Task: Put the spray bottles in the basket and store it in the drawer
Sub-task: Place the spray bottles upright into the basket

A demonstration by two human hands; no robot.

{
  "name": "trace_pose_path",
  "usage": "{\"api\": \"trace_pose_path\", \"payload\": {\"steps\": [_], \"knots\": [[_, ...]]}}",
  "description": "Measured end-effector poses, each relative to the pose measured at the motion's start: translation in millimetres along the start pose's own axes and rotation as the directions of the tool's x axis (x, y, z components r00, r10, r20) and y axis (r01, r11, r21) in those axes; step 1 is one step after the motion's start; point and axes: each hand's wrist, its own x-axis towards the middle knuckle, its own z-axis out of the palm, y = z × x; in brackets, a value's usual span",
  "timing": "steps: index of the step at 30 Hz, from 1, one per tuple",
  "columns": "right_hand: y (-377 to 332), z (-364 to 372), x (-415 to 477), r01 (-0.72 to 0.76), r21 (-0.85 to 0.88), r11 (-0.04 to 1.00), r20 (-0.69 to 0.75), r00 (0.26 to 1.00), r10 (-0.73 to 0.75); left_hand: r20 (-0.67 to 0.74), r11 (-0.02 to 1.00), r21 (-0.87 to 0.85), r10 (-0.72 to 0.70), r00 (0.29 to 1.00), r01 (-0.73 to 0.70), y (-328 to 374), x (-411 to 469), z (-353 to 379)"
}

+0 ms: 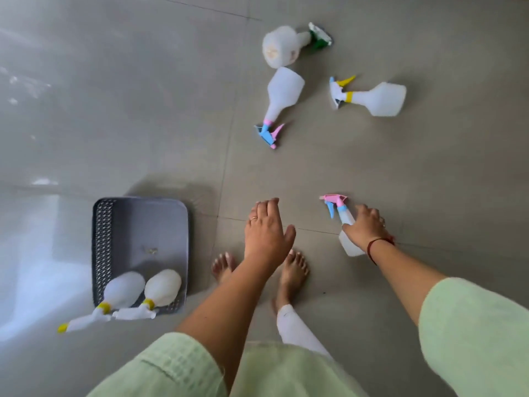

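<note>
A grey plastic basket (143, 224) stands on the floor at the left. Two white spray bottles with yellow collars (126, 290) (162, 287) lie in its near end, nozzles hanging over the rim. My right hand (365, 227) grips a white spray bottle with a pink and blue trigger (339, 207) near the floor. My left hand (267, 230) hovers empty with its fingers apart, right of the basket. Farther out lie three white bottles: one with a green head (282, 47), one with a blue and pink head (282, 93), one with a yellow trigger (380, 98).
The grey tiled floor (143, 110) spreads all around. My bare feet (292, 273) stand between the basket and the held bottle. Bright glare falls on the floor at the far left. No drawer is in view.
</note>
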Motion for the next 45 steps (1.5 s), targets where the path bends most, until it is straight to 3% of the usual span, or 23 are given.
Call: {"api": "trace_pose_path", "payload": {"steps": [3,7,17,19,23,25,26,28,29,30,33,35,39,42,45], "knots": [[23,11,32,-0.019,-0.047,0.999,0.057,0.998,0.021,0.107,0.999,-0.017,0.05,0.993,-0.049,-1,31,31],[30,42,77,-0.022,-0.072,0.997,0.055,0.998,0.026,0.205,0.994,0.099,0.031,0.978,-0.052,-23,77,67],[21,84,122,-0.07,-0.039,0.997,0.022,0.997,0.071,0.257,0.998,0.026,0.056,0.965,-0.065,-33,111,86],[13,79,114,-0.029,-0.025,0.999,0.021,0.999,0.03,0.242,0.998,-0.056,0.03,0.97,-0.017,-31,110,77],[-30,62,68,0.153,0.092,0.984,-0.035,0.988,-0.15,0.209,0.948,-0.246,-0.153,0.966,0.203,-25,99,47],[-55,59,42,0.231,0.167,0.958,-0.017,0.973,-0.231,0.216,0.862,-0.36,-0.295,0.931,0.356,-22,89,35],[-69,58,30,0.263,0.203,0.943,-0.008,0.964,-0.267,0.245,0.766,-0.463,-0.372,0.895,0.445,-22,85,28],[-108,54,-1,0.398,0.186,0.898,0.014,0.913,-0.407,0.335,0.45,-0.692,-0.492,0.804,0.564,-28,67,0],[-129,55,-16,0.475,0.159,0.865,0.006,0.876,-0.482,0.334,0.338,-0.764,-0.522,0.785,0.55,-33,58,-12],[-151,54,-29,0.549,0.116,0.828,0.003,0.833,-0.553,0.279,0.293,-0.811,-0.567,0.775,0.507,-38,50,-25],[-208,62,-61,0.7,0.072,0.71,0.035,0.71,-0.704,0.018,0.33,-0.868,-0.728,0.686,0.372,-67,26,-59],[-241,71,-81,0.768,0.068,0.636,0.082,0.631,-0.771,-0.084,0.336,-0.895,-0.774,0.627,0.294,-93,13,-79],[-284,102,-111,0.855,0.088,0.511,0.131,0.499,-0.857,-0.08,0.241,-0.942,-0.839,0.538,0.235,-137,-8,-103],[-299,132,-126,0.914,-0.004,0.407,0.256,0.394,-0.883,-0.094,0.231,-0.941,-0.881,0.464,0.247,-163,-25,-105],[-303,153,-139,0.915,0.027,0.403,0.363,0.367,-0.856,-0.099,0.254,-0.918,-0.891,0.443,0.305,-189,-47,-100]]}}
